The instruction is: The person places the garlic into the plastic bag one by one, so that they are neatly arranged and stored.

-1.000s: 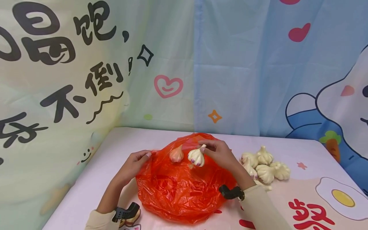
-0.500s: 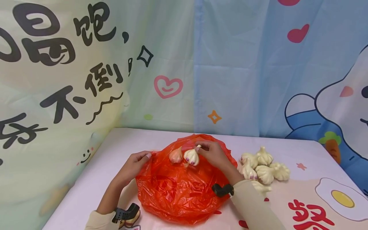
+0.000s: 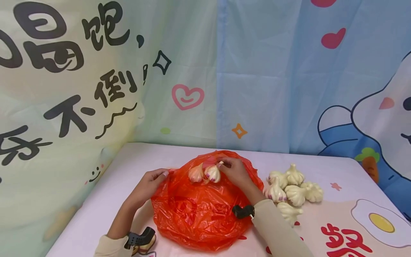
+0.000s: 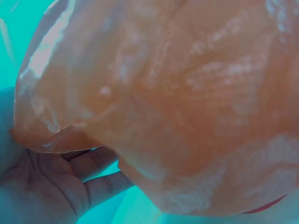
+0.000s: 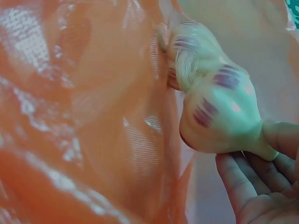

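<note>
A crumpled red plastic bag [image 3: 202,214] lies on the table with its mouth spread. At the bag's left rim my left hand [image 3: 151,185] pinches the film between thumb and fingers; the left wrist view shows the film [image 4: 187,102] covering part of that hand. My right hand [image 3: 236,173] holds a white garlic bulb [image 3: 213,174] with purple streaks by its stem, inside the mouth of the bag. Right beside it sits another garlic bulb [image 3: 196,174], tinted reddish. In the right wrist view the held bulb [image 5: 222,114] overlaps the other bulb [image 5: 198,46].
Several white garlic bulbs [image 3: 295,194] lie in a cluster on the table right of the bag. A printed cloth [image 3: 346,214] covers the tabletop. Behind the table's back edge hangs a patterned curtain [image 3: 257,89].
My right hand has moved left and slightly down with its garlic bulb, bringing it next to the reddish bulb in the bag. My left hand keeps its hold on the rim.
</note>
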`<state>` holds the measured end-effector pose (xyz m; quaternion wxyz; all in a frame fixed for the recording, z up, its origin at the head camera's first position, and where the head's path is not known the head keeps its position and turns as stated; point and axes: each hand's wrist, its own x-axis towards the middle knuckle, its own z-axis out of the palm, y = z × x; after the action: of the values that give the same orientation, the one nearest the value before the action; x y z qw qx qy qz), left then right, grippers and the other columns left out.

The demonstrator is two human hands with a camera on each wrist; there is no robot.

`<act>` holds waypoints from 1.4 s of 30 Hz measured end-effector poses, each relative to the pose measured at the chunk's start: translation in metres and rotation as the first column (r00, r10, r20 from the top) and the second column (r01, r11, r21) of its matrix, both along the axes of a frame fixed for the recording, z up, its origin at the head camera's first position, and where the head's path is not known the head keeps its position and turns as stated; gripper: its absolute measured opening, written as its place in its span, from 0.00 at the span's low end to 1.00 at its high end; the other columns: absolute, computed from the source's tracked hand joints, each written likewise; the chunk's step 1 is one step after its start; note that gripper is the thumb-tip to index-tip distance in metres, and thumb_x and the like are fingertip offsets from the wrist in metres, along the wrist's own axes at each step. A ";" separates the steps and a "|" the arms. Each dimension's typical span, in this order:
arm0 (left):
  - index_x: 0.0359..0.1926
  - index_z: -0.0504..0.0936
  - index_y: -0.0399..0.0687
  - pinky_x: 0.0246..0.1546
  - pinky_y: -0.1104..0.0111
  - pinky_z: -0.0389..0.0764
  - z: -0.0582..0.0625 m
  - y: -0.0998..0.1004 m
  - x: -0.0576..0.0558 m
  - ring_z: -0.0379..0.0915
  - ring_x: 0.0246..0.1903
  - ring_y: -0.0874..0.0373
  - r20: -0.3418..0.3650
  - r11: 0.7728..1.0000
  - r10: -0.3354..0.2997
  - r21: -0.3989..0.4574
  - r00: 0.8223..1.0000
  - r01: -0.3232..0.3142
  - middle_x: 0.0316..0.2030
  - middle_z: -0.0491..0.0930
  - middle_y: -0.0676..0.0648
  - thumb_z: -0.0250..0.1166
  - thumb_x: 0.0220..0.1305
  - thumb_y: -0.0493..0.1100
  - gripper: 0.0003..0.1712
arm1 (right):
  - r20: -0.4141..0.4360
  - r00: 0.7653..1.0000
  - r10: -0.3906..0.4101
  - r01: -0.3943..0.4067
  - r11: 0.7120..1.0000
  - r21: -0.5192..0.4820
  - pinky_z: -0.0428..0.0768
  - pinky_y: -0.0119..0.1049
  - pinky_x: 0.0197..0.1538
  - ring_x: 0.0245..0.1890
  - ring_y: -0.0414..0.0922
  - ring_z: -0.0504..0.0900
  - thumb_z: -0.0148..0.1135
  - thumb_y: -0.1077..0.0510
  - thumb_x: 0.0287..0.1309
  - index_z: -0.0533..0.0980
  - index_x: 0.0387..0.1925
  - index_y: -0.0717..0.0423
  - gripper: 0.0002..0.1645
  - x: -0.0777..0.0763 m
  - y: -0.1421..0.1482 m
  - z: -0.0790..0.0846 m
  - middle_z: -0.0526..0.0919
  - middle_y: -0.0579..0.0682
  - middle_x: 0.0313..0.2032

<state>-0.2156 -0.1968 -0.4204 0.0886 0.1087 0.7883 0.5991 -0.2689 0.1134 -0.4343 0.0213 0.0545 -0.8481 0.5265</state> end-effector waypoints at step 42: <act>0.57 0.80 0.45 0.41 0.61 0.83 0.000 0.004 0.002 0.79 0.41 0.48 0.009 1.000 0.011 -0.017 1.000 -0.011 0.47 0.82 0.44 0.52 0.75 0.50 0.20 | -0.229 0.973 -0.040 0.039 0.999 -0.009 0.78 0.45 0.54 0.51 0.51 0.80 0.64 0.60 0.62 0.78 0.56 0.58 0.20 0.010 -0.004 0.003 0.82 0.54 0.52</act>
<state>-0.2140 -0.1930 -0.4206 0.0899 0.1008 0.7935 0.5933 -0.2589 0.1097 -0.4314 0.1296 0.0979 -0.8398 0.5181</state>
